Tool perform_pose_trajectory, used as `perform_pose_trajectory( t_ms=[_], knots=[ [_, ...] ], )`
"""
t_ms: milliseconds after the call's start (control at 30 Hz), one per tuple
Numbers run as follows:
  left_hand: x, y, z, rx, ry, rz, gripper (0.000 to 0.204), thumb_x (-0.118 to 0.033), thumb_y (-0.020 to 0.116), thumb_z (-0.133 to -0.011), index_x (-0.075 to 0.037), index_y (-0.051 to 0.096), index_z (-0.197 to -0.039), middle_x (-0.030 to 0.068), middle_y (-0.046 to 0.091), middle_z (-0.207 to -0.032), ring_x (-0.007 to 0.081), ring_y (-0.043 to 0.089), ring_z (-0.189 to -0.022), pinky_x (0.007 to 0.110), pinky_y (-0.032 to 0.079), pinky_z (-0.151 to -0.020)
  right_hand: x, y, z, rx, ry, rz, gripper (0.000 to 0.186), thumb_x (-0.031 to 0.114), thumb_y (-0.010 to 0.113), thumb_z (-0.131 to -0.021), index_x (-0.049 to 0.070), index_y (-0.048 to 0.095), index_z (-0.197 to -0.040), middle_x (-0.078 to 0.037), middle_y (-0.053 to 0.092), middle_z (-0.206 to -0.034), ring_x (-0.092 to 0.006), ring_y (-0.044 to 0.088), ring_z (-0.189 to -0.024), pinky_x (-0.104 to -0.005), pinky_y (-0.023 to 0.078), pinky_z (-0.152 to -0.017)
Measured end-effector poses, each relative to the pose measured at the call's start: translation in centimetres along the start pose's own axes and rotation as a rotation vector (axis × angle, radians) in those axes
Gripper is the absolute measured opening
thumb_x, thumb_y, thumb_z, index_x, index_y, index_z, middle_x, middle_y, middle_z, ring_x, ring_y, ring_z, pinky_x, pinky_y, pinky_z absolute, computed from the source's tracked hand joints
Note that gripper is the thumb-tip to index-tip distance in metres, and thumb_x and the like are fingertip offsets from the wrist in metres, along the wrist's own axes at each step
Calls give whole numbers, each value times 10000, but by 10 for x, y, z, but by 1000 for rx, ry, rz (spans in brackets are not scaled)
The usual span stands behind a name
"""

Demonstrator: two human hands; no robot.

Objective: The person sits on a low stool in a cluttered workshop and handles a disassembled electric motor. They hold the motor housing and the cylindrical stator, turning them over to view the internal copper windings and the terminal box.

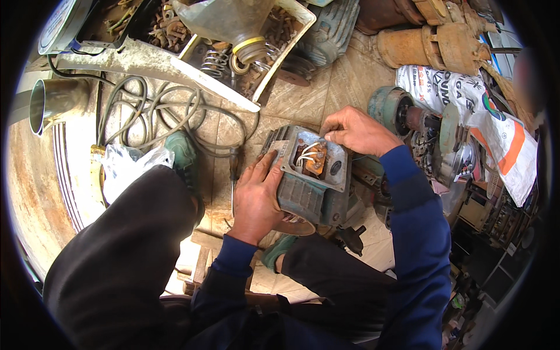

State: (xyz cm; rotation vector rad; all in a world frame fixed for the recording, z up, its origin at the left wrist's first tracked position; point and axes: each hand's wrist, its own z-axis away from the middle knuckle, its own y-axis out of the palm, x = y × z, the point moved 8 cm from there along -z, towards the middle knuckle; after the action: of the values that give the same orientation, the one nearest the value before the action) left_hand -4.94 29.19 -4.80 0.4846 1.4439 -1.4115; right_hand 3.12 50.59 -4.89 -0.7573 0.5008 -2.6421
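An electric motor [303, 195] with a worn green ribbed housing sits between my feet. Its square terminal box is uncovered, showing an orange terminal block [315, 161] with several white wires bent over it. My left hand [256, 195] lies along the motor's left side, fingers stretched out over the housing and the box's rim. At the box's far right corner is my right hand [364, 133], thumb and fingers pinched together. Whatever they pinch, if anything, is too small to make out. A screwdriver [233, 166] stands just left of the motor, partly behind my left hand.
A coiled grey cable [151, 114] lies at the left. Beyond it is a tray [219, 90] of bolts, springs and a cut plastic bottle [233, 23]. Other motor parts [402, 111] and a white sack [504, 140] crowd the right. A metal cylinder [55, 105] stands far left.
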Motion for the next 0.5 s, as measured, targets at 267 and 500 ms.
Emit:
perform_pose_trajectory(
  t_ms=[267,500],
  knots=[
    [-4,-2,-2,-30,13,-14,814,-97,872,-618,-45,609,-1387,180,594,-1425,396,584,-1272,443,483,-1076,7,-8,11,-100,-47,79,190,90,718,-895,-54,737,-1018,-217,728,-914,-310,712,-883,-413,535,-815],
    [-5,-1,-2,-20,9,-3,788,-162,874,-640,-51,622,-1378,180,594,-1429,396,575,-1280,458,469,-1083,18,5,-7,-64,-73,82,196,99,720,-888,-51,737,-1013,-220,728,-919,-320,707,-885,-415,534,-820]
  ],
)
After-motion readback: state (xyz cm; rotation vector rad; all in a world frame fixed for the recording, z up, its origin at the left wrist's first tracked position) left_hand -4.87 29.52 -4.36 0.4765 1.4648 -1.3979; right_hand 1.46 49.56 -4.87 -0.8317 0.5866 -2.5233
